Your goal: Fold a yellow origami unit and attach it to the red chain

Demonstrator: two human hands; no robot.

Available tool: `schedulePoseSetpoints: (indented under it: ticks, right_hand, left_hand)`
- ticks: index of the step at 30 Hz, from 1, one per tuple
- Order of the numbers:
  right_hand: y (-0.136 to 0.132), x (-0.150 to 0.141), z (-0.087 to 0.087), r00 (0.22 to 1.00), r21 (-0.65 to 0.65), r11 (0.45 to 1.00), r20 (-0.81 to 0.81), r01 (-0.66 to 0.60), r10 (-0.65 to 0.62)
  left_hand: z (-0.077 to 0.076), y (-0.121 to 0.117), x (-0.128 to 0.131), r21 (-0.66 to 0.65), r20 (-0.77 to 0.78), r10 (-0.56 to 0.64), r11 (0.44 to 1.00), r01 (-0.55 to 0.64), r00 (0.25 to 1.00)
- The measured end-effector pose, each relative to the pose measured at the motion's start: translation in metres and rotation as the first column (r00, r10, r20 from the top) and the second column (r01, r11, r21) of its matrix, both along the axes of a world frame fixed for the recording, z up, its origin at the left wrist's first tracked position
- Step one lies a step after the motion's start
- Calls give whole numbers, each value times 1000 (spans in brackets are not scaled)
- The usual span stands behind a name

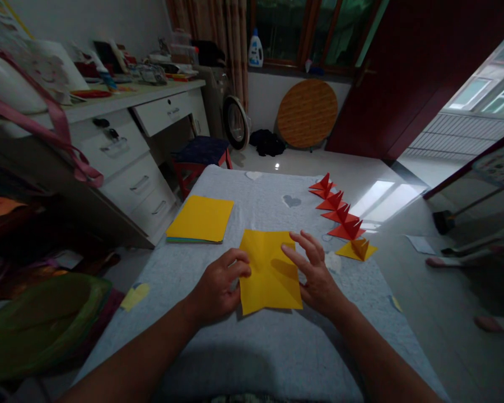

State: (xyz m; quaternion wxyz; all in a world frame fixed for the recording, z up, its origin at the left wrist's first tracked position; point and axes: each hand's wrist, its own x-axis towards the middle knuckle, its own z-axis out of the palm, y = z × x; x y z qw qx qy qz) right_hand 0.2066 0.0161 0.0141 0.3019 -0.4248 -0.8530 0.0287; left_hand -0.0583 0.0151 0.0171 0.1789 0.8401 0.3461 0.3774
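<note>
A creased yellow sheet of origami paper (271, 280) is in front of me, a little raised from the cloth, with fold lines meeting near its middle. My left hand (224, 282) pinches its left edge between thumb and curled fingers. At the right edge is my right hand (315, 274), its fingers spread over the upper right corner and its thumb by the lower side. A stack of square paper (201, 219), yellow on top, lies to the left. On the right stand several red folded paper pieces (340, 212) in a row, with one yellow folded piece (358, 249) nearest me.
A pale blue cloth with hearts covers the table (252, 196). Beyond are a stool (201, 151), a washing machine (218, 95) and a round wooden board (307, 113). A white desk (121, 145) runs along the left. Another person's feet (441, 262) show at right.
</note>
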Motion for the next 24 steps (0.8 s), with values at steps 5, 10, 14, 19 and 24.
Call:
schedulePoseSetpoints:
  ticks: [5, 10, 14, 19, 24]
  right_hand:
    - [1, -1, -4, 976, -69, 996, 204, -61, 74]
    - [6, 0, -8, 958, -147, 983, 249, -111, 145]
    - [5, 0, -7, 962, -167, 966, 154, -198, 224]
    - [2, -3, -5, 962, -236, 936, 15, -262, 273]
    - [8, -2, -16, 956, -233, 928, -109, -291, 273]
  left_hand:
    - [-5, 12, -3, -147, -60, 85, 985, -93, 995]
    - [-11, 15, -10, -22, -323, 145, 987, -160, 935]
    - [-15, 15, -13, 74, -337, 122, 992, -103, 934]
    - [-17, 18, -14, -122, -163, -114, 988, 94, 980]
    - [-9, 15, -14, -345, -61, -85, 937, 59, 994]
